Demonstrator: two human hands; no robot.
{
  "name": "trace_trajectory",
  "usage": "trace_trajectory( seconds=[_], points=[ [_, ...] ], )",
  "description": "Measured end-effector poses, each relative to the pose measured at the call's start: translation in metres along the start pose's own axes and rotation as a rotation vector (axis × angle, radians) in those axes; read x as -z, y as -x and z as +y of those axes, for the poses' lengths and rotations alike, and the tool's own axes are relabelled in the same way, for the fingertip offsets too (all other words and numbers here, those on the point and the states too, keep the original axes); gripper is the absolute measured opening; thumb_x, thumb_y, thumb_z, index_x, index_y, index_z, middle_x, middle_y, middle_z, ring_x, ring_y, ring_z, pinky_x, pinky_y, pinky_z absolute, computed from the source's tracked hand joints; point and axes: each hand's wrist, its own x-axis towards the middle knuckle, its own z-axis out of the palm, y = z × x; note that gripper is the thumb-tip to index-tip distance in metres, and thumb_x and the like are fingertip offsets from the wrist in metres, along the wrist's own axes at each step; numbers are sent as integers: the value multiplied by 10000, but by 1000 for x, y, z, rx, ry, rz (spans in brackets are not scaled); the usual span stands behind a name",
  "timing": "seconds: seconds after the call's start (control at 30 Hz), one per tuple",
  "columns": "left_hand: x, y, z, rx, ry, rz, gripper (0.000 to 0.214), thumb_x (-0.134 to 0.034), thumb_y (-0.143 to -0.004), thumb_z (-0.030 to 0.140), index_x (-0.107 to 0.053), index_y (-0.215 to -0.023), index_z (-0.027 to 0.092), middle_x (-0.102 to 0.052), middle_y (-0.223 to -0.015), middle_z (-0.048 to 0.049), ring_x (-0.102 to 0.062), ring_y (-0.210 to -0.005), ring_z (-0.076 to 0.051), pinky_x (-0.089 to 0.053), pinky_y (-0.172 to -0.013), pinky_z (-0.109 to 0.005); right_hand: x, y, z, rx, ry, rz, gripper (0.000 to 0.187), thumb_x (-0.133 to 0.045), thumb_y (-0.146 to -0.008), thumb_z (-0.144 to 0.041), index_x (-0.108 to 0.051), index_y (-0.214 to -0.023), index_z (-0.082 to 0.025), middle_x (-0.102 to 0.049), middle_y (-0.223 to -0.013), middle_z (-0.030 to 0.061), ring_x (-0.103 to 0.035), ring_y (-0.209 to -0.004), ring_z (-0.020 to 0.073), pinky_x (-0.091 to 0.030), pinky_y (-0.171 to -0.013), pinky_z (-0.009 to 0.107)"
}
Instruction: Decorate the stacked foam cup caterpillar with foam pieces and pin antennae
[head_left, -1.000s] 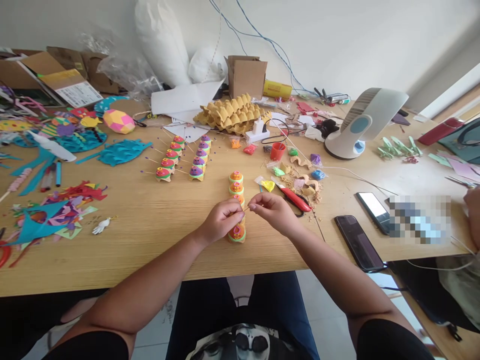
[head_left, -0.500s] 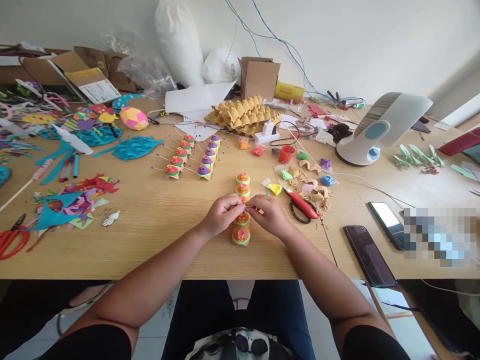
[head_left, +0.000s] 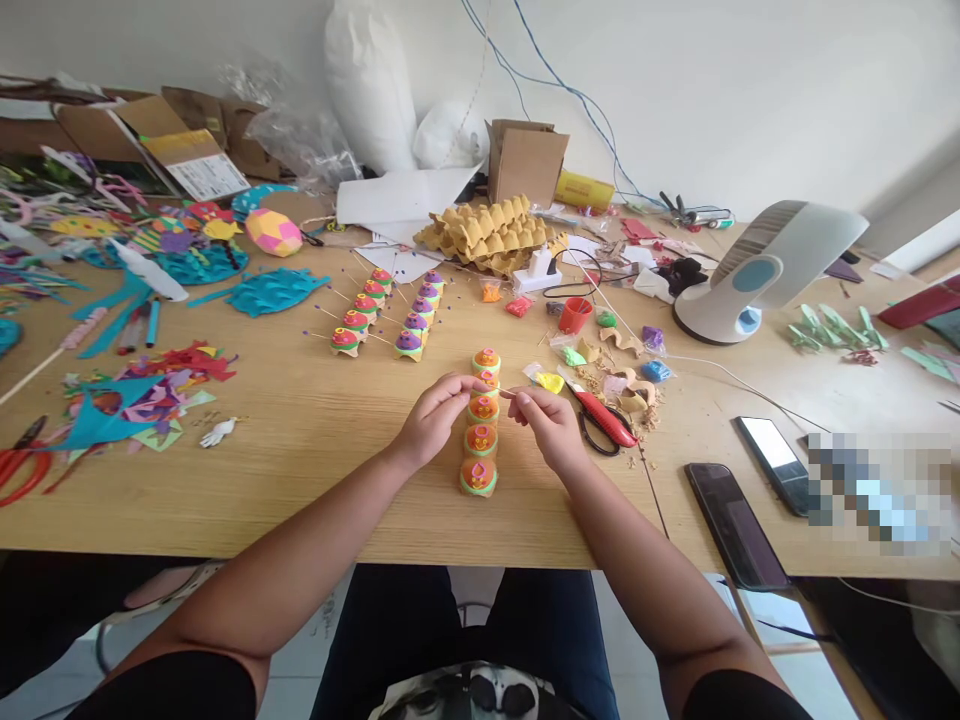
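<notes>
A row of orange and green craft cups [head_left: 481, 430] lies on the wooden table [head_left: 300, 450] in front of me. My left hand [head_left: 433, 415] is closed, its fingertips against the left side of a middle cup in the row. My right hand [head_left: 546, 418] is closed in a pinch on a thin stick [head_left: 501, 391] that points left toward that cup. The two hands flank the row and are a few centimetres apart.
Two finished rows of coloured cups with sticks [head_left: 386, 310] lie further back. Red-handled scissors [head_left: 604, 425], clay bits [head_left: 551, 381], a red cup [head_left: 574, 313], egg cartons [head_left: 487, 230], a fan [head_left: 757, 270] and two phones [head_left: 739, 520] sit right. Paper scraps [head_left: 142, 390] cover the left.
My hands have slid further along the row, from the near cups to a middle one, and drawn slightly apart. The camera view has shifted a little.
</notes>
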Motion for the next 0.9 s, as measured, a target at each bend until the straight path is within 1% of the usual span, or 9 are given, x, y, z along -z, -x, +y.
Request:
trace_trajectory(
  seconds=[0.13,0.23,0.33,0.4,0.47,0.6,0.7,0.77,0.9],
  points=[
    [-4,-3,-6,-29,64,85,333,-631,-897,379,-629,-1180,203,-670,-966,-34,-608,-850,-139,-482,-792,-255,2,-5,8,-152,-261,83,287,-707,-781,-469,-705,-889,-203,-588,-686,-8,-466,-595,116,-390,-579,271],
    [-6,-4,-7,-45,101,119,307,-735,-826,360,-621,-1051,186,-681,-912,-25,-638,-857,-141,-504,-802,-262,1,-7,9,-205,-385,57,267,-706,-779,-454,-667,-794,-190,-530,-640,-21,-424,-557,100,-336,-534,253],
    [-6,-4,-8,-11,99,131,281,-791,-771,364,-649,-917,169,-709,-903,-37,-657,-833,-151,-527,-791,-280,2,-8,8,-198,-406,41,364,-664,-817,-495,-579,-640,-189,-490,-612,-15,-408,-553,102,-307,-514,254],
    [-6,-5,-9,15,122,128,304,-813,-745,367,-677,-930,168,-726,-922,-45,-665,-841,-159,-539,-801,-294,3,-8,7,-179,-422,38,396,-659,-821,-512,-563,-615,-188,-500,-631,-5,-422,-576,106,-317,-522,255],
    [-7,-6,-12,30,161,127,335,-826,-728,367,-691,-965,171,-735,-961,-53,-673,-869,-166,-548,-823,-305,4,-9,7,-187,-441,34,359,-685,-798,-513,-606,-668,-187,-538,-672,3,-447,-602,108,-337,-535,250],
    [-7,-8,-15,47,214,138,333,-805,-746,386,-702,-981,174,-738,-982,-55,-680,-891,-170,-559,-839,-315,3,-8,9,-228,-362,-2,322,-743,-740,-495,-635,-767,-193,-615,-743,5,-475,-611,100,-361,-542,235],
    [-7,-6,-14,66,222,106,354,-787,-768,402,-706,-1026,173,-738,-943,-52,-682,-837,-162,-564,-805,-308,0,-7,10,-188,-254,-27,309,-713,-771,-490,-634,-764,-191,-598,-702,-6,-451,-587,96,-349,-534,235],
    [-7,-4,-13,47,208,80,346,-778,-780,396,-708,-1034,171,-739,-964,-60,-683,-844,-164,-561,-804,-303,-1,-6,10,-149,-172,-38,305,-693,-793,-491,-638,-762,-192,-584,-681,-9,-451,-590,101,-356,-543,241],
    [-8,-2,-8,-8,160,59,259,-747,-812,372,-703,-969,171,-734,-945,-53,-683,-843,-163,-557,-796,-293,-3,-5,6,-98,-73,-100,311,-677,-818,-501,-637,-772,-196,-590,-692,-7,-481,-618,112,-399,-591,257]
  ],
)
